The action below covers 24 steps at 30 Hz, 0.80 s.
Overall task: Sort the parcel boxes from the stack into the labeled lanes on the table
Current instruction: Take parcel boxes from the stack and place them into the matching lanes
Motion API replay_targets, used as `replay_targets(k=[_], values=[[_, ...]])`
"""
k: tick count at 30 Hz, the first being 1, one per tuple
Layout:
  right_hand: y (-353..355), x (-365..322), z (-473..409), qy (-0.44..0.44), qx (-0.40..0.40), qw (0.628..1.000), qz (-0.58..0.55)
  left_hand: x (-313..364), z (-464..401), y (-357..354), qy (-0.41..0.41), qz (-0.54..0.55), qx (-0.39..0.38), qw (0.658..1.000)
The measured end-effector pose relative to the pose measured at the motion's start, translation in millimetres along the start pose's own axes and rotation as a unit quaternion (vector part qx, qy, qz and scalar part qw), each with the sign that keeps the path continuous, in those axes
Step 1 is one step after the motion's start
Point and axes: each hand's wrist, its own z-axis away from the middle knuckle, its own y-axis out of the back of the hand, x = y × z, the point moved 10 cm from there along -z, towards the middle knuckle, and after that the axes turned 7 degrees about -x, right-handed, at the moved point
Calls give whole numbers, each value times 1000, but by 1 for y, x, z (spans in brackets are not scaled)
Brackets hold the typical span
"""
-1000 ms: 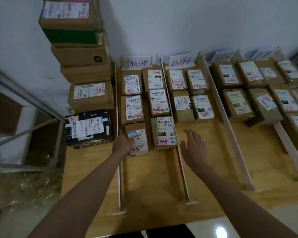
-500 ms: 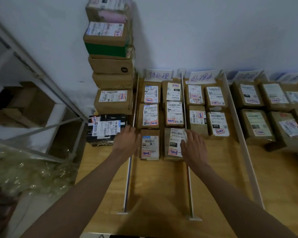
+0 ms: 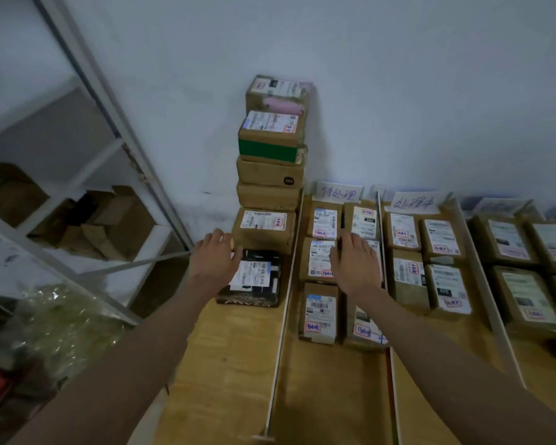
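A tall stack of parcel boxes (image 3: pixel 270 175) stands against the wall at the table's back left, with a black box (image 3: pixel 257 277) at its base and a brown labelled box (image 3: pixel 264 224) above it. My left hand (image 3: pixel 214 260) is open, fingers spread, in front of the left side of these two lowest boxes. My right hand (image 3: pixel 355 264) is open above the parcels in the first lane (image 3: pixel 321 258). Neither hand holds anything. Paper lane labels (image 3: pixel 339 191) stand at the back by the wall.
White divider strips (image 3: pixel 281 316) split the wooden table (image 3: pixel 225 364) into lanes, and the lanes to the right hold several labelled parcels (image 3: pixel 443 277). A metal shelf frame (image 3: pixel 109 130) with cardboard scraps stands left of the table, above a plastic bag on the floor.
The camera has swung left and up, so the whole stack shows. Both hands have moved forward from the front parcels toward the stack, the left one reaching its lowest boxes.
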Motion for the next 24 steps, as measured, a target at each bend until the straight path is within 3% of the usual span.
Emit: replay_targets(k=[13, 18, 24], values=[[75, -107, -130, -12, 48, 998, -42, -19, -146, 115, -75, 12, 43, 996], [93, -119, -189, -53, 48, 993, -95, -12, -210, 145, -71, 78, 45, 993], [78, -116, -234, -119, -16, 959, -257, -3, -256, 139, -35, 226, 8, 974]])
